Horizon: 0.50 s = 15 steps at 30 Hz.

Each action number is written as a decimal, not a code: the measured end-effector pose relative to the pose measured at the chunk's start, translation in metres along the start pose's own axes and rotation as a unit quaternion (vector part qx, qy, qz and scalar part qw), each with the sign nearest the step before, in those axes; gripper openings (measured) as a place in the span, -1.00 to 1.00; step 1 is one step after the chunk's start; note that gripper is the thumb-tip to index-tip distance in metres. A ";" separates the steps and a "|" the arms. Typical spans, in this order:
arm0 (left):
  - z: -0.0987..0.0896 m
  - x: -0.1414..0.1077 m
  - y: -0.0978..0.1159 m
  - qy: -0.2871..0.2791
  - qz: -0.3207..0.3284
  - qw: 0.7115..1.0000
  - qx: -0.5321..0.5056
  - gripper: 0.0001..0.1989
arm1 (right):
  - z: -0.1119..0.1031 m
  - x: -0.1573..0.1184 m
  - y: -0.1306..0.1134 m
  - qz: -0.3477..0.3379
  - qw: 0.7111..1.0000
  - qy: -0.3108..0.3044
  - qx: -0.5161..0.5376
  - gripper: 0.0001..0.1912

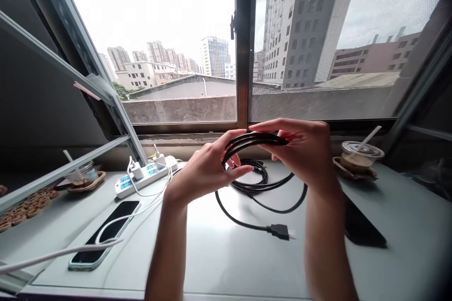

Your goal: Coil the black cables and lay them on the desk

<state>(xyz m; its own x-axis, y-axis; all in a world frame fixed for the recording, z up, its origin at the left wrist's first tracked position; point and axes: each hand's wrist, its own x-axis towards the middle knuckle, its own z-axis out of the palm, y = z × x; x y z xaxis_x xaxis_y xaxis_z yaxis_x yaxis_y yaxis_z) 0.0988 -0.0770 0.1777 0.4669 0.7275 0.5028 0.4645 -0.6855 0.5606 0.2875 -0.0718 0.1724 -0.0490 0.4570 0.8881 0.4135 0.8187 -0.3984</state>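
Note:
Several loops of a black cable (256, 138) are held up between my two hands above the desk. On the left of the loops, my left hand (212, 167) has its fingers curled round them, with the thumb stretched out below. My right hand (303, 150) grips the right end of the loops between thumb and fingers. From the held loops a length hangs down to a black plug (280, 232) with a metal end, which looks like HDMI. Behind and below my hands, more coiled black cable (259, 189) lies on the desk.
A phone (106, 235) with a white cord lies at left, near a white power strip (148, 176) with chargers. Drink cups stand on holders at left (83, 174) and right (362, 153). A dark flat object (363, 225) sits beside my right forearm. A metal frame (118, 113) rises at left.

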 end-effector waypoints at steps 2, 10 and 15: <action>0.001 0.005 -0.006 0.046 -0.019 0.999 -0.006 -0.69 | -0.001 -0.002 -0.006 -0.015 0.999 0.051 -0.001 -0.90; 0.013 0.033 -0.032 0.304 -0.031 0.898 -0.318 -0.44 | 0.015 0.006 0.008 0.068 0.996 0.042 0.042 -0.76; 0.016 0.035 -0.022 0.327 -0.067 0.833 -0.441 -0.46 | 0.024 0.010 0.014 0.122 0.977 0.002 0.177 -0.77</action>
<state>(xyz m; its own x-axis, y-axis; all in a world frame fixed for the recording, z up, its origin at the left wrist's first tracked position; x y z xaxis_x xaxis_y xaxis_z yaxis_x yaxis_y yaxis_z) 0.1170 -0.0373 0.1727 -0.1879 0.8535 0.4861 -0.3892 -0.5191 0.7610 0.2711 -0.0472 0.1706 0.0150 0.6532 0.7570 0.0726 0.7544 -0.6524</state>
